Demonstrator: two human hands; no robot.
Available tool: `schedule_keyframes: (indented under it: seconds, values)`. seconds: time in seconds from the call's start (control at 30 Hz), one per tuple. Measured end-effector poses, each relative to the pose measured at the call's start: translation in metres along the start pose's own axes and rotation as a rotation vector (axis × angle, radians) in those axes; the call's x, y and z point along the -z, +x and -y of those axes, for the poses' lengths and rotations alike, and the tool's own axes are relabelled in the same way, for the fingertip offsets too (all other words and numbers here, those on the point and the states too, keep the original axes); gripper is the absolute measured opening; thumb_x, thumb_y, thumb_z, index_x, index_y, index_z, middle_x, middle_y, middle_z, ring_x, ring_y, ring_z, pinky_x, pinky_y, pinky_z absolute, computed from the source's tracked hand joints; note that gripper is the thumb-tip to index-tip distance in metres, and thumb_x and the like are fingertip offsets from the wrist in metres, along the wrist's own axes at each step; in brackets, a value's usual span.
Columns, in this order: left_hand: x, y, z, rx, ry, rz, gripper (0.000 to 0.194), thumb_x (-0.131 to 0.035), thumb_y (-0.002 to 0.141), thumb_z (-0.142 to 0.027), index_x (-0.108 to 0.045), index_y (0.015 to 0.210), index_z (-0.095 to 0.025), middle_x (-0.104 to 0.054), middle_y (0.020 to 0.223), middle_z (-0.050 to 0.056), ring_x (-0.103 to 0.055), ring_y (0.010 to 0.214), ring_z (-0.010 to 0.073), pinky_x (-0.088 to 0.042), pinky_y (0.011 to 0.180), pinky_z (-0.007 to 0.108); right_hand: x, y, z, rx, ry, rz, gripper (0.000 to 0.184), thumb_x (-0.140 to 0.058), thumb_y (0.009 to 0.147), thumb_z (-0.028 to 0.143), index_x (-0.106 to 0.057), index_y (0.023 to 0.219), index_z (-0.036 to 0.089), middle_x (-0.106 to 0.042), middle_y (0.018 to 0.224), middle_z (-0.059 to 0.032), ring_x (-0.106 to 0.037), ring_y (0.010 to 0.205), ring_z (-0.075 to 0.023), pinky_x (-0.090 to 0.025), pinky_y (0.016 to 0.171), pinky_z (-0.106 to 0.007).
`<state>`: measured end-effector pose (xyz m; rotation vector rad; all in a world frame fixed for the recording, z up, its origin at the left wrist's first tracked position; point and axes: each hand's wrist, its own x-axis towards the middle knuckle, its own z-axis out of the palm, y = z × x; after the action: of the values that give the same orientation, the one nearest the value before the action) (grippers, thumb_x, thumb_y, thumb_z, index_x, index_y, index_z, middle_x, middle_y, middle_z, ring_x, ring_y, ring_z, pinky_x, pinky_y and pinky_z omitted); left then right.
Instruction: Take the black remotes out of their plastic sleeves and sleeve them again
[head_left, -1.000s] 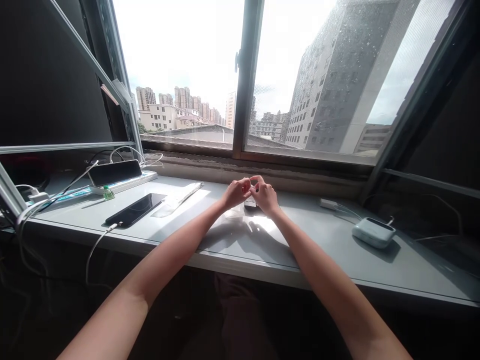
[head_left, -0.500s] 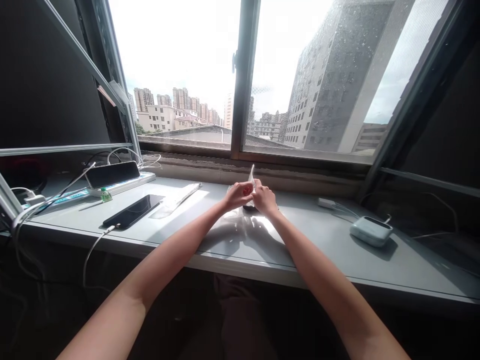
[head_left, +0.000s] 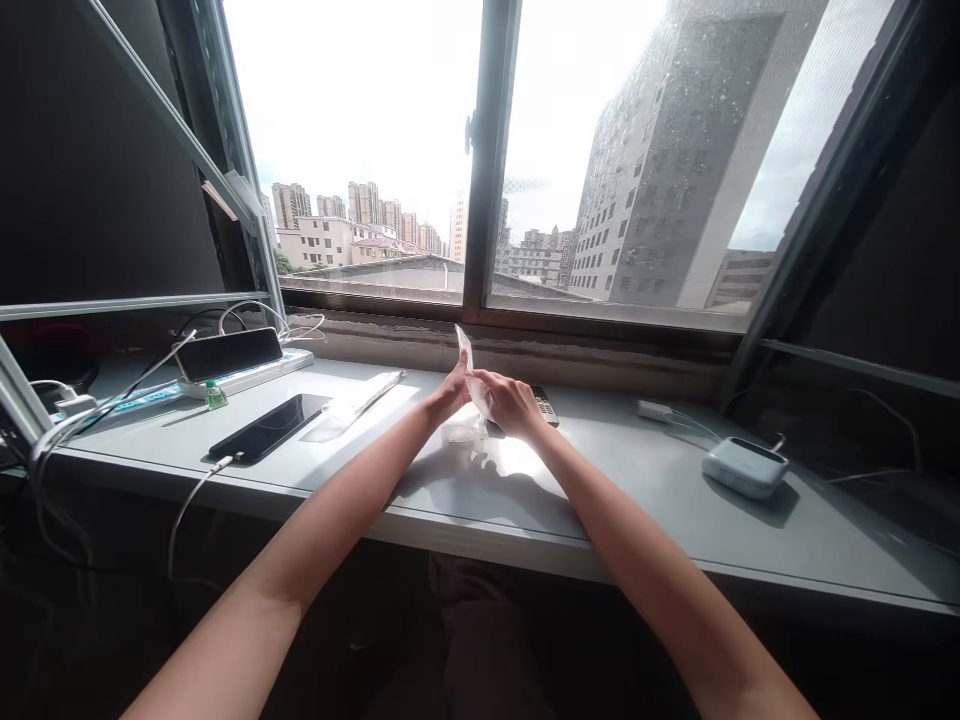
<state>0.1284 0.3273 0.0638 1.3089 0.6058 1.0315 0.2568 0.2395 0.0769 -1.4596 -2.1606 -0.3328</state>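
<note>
Daylight entered through a sliding window (head_left: 491, 150) behind the bench (head_left: 630, 490) and lit the middle of its surface, leaving both ends in shade. The work position was toward the rear edge of the bench, midway along its length, probably because the light was strongest there.

White film (head_left: 464, 343) stood nearly upright above the bench, between the two hands. The left hand (head_left: 452, 388) was partly closed on its left side, thumb raised against the film; the far fingers were hidden. The right hand (head_left: 510, 398) was nearly closed, its thumb and forefinger gripping the film from the other side. This opposed hold presumably kept the thin material from folding.

Clear plastic (head_left: 463, 433) lay below the hands. A dark keypad device (head_left: 546, 405) lay behind the right hand, partly covered by it; contact could not be determined.

Toward the left end, a flat phone (head_left: 270, 428) lay near the front edge with a white cable (head_left: 187, 505) attached, apparently for charging. Beyond it, a second phone (head_left: 229, 353) leaned on its long side at the power strip (head_left: 298, 360). A pale blue power bank (head_left: 745, 468) occupied the right end, well apart from the hands
</note>
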Motion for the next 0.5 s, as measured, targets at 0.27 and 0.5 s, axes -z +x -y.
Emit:
schedule_keyframes:
  seconds: [0.27, 0.5]
  values:
    - [-0.004, -0.006, -0.011, 0.018, -0.23, -0.213, 0.061, -0.026, 0.1, -0.052, -0.056, 0.125, -0.005, -0.073, 0.089, 0.016, -0.07, 0.082, 0.0274, -0.055, 0.068, 0.035, -0.004, 0.001, 0.001, 0.004, -0.019, -0.02, 0.04, -0.049, 0.098, 0.019, -0.052, 0.137, 0.023, -0.067, 0.124, -0.0069, -0.069, 0.093, -0.0242, -0.05, 0.072, -0.03]
    - [-0.012, -0.008, -0.005, -0.068, -0.255, -0.12, 0.056, -0.044, 0.094, -0.059, -0.056, 0.12, -0.011, -0.071, 0.083, 0.009, -0.069, 0.077, 0.0235, -0.053, 0.068, 0.03, 0.001, 0.0, 0.002, -0.095, 0.019, -0.064, 0.044, -0.047, 0.093, 0.006, -0.052, 0.134, 0.021, -0.072, 0.106, -0.0079, -0.069, 0.088, -0.0234, -0.049, 0.07, -0.027]
